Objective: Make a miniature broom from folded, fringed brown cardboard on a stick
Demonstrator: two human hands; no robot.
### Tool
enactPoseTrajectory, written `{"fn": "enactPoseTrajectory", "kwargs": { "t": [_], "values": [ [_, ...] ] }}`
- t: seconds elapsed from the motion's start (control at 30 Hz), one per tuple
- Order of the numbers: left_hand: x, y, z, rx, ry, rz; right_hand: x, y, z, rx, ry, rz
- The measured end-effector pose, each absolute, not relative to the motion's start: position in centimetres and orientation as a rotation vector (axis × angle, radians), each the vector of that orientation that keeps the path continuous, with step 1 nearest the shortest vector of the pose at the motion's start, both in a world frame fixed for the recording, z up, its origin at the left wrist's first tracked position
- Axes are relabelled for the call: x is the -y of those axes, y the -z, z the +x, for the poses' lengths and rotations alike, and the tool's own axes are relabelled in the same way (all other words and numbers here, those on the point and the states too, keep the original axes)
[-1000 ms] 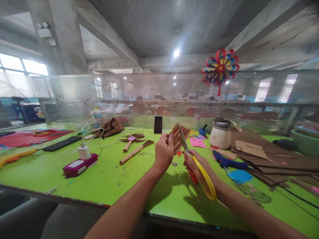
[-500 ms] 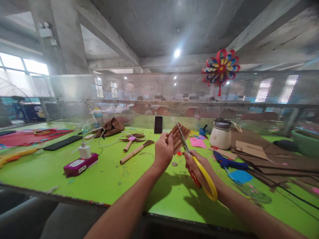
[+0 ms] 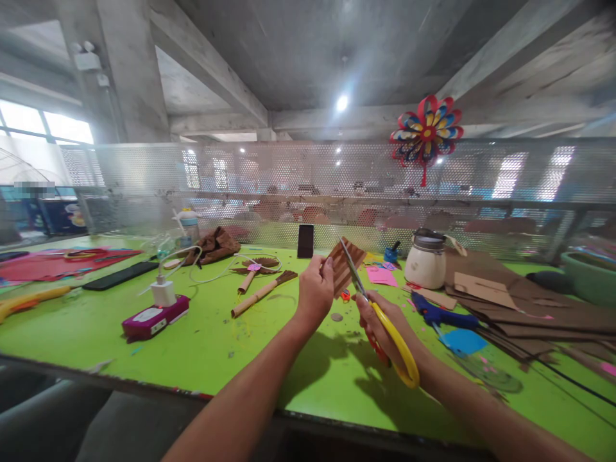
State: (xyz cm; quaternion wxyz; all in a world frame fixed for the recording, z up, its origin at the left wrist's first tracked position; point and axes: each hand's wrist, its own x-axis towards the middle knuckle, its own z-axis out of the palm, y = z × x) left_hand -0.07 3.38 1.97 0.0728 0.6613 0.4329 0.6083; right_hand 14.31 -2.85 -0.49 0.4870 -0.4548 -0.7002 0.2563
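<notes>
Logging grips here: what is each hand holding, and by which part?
Left hand pinches the corrugated cardboard piece by its left edge; right hand holds the scissors by the handles.

The left hand (image 3: pixel 315 289) pinches a piece of brown corrugated cardboard (image 3: pixel 342 264) and holds it up above the green table (image 3: pixel 202 346). The right hand (image 3: pixel 385 324) grips yellow-handled scissors (image 3: pixel 380 314), and the blades lie across the cardboard's right edge. At 9 o'clock from the left hand sits a magenta power bank (image 3: pixel 154 319) with a white charger (image 3: pixel 163 292). At 2 o'clock from the right hand stands a white jar (image 3: pixel 425 260), and at 3 o'clock lies a blue glue gun (image 3: pixel 440 314).
</notes>
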Motion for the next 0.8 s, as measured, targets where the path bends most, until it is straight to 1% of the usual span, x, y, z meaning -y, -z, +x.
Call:
{"fn": "enactPoseTrajectory", "kwargs": {
  "t": [0.8],
  "values": [
    [-3.6,-1.99,0.1,-1.212,-1.77,1.85,2.51,1.21,13.9,1.647,-0.591,-1.178]
  ]
}}
